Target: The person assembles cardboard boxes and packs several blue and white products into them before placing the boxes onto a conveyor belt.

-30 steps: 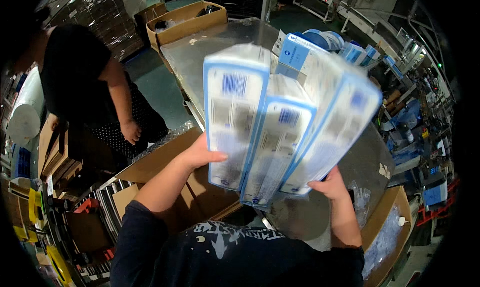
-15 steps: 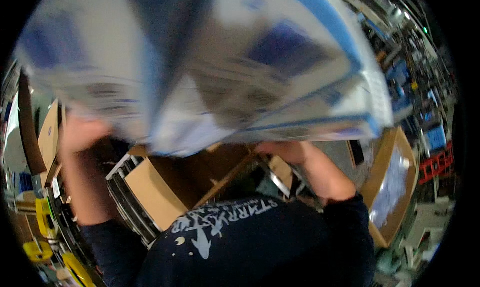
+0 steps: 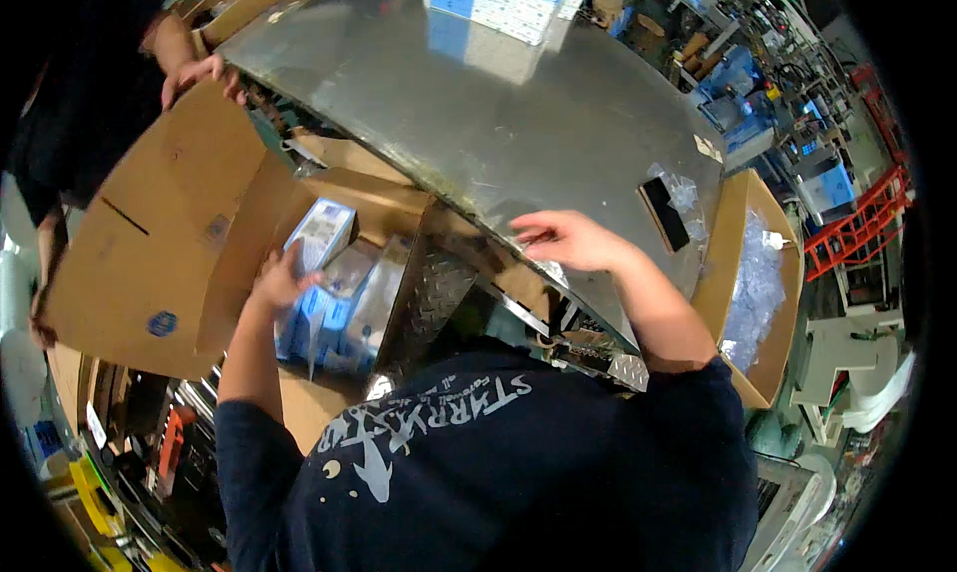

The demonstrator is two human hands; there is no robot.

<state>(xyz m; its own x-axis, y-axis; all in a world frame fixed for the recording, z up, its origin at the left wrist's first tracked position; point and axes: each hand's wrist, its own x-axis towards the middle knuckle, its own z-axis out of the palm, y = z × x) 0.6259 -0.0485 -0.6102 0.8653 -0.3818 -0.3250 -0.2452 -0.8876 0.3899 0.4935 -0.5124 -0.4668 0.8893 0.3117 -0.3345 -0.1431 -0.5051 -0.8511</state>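
Observation:
My left hand point(image 3: 284, 278) reaches into an open brown carton point(image 3: 374, 198), its fingers spread over the blue-and-white boxes point(image 3: 324, 231) inside. The hand partly covers them, and I cannot tell whether it presses on them. My right hand point(image 3: 566, 241) is above the near edge of a metal table point(image 3: 518, 123). Its fingers are loosely bent and apart, with nothing seen in them. At the left, another person's hand point(image 3: 197, 81) grips the top of a large carton flap point(image 3: 150, 223), and that person's other hand point(image 3: 42, 323) is at its lower corner.
More blue-and-white boxes point(image 3: 498, 5) stand on the far part of the table. A dark flat block point(image 3: 663, 215) lies near its right edge. To the right is an open carton point(image 3: 713, 283) with clear plastic point(image 3: 760, 298) in it. Red metal racks point(image 3: 857, 228) stand beyond.
The large blue-and-white packages raised between my hands are no longer held up. Blue-and-white boxes now lie in the carton. My hands have parted, and another person now shows at the carton flap.

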